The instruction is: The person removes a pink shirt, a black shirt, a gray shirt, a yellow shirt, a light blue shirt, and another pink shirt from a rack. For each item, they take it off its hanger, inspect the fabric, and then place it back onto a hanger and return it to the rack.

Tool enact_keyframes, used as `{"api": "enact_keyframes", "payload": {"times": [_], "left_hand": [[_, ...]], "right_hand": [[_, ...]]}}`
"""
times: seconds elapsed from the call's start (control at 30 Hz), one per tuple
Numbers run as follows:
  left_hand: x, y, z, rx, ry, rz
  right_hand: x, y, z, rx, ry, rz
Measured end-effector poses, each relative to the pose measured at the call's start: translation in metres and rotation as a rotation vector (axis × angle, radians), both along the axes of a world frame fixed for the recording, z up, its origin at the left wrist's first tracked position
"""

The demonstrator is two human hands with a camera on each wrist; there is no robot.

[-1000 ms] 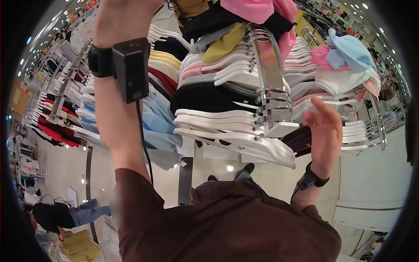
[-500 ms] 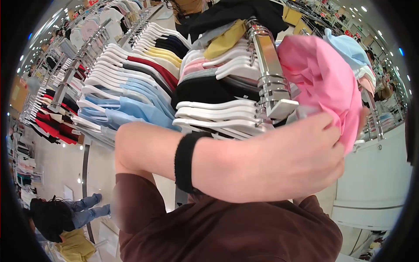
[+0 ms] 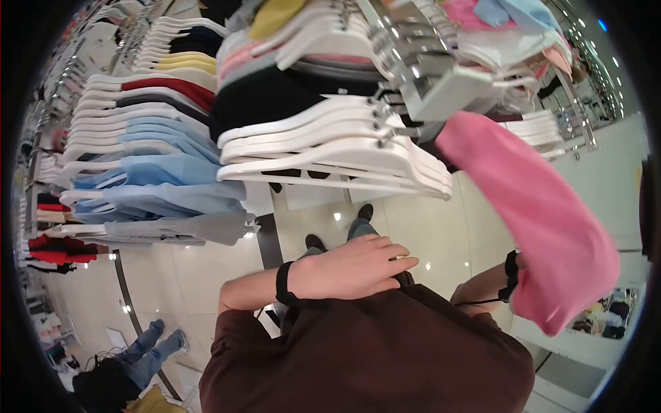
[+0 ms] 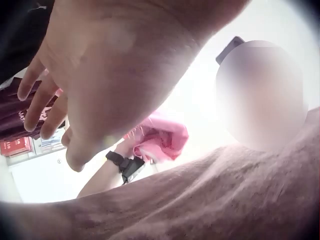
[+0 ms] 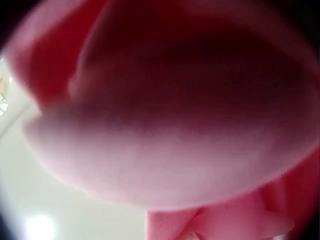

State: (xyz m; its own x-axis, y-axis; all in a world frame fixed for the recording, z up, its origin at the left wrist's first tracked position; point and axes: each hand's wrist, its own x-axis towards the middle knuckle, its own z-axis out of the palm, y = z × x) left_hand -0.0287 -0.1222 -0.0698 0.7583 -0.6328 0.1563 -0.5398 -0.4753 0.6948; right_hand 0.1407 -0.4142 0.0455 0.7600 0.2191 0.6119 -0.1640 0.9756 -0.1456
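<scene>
Loosely open at the left hand (image 3: pixel 354 267), fingers partly apart, holding nothing, by the brown shirt (image 3: pixel 372 351). Touching the pink cloth (image 3: pixel 544 220) at the right hand (image 4: pixel 125 146); cannot tell how closed. Extends from there toward the metal rail (image 3: pixel 403 62), beside white hangers (image 3: pixel 330 131).

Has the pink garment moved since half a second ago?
Yes. In the head view, the pink garment has dropped from beside the rail's white end to mostly below it, nearer the person.
</scene>
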Motion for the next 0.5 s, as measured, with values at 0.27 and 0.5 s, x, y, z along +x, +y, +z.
{"api": "enact_keyframes", "payload": {"times": [0.27, 0.5], "left_hand": [[-0.03, -0.02, -0.006, -0.428, 0.3, 0.081], [-0.036, -0.072, 0.003, -0.625, 0.346, 0.418]], "right_hand": [[-0.044, -0.012, -0.075, -0.535, 0.24, -0.087], [-0.074, 0.028, -0.102, -1.18, 0.514, 0.241]]}}
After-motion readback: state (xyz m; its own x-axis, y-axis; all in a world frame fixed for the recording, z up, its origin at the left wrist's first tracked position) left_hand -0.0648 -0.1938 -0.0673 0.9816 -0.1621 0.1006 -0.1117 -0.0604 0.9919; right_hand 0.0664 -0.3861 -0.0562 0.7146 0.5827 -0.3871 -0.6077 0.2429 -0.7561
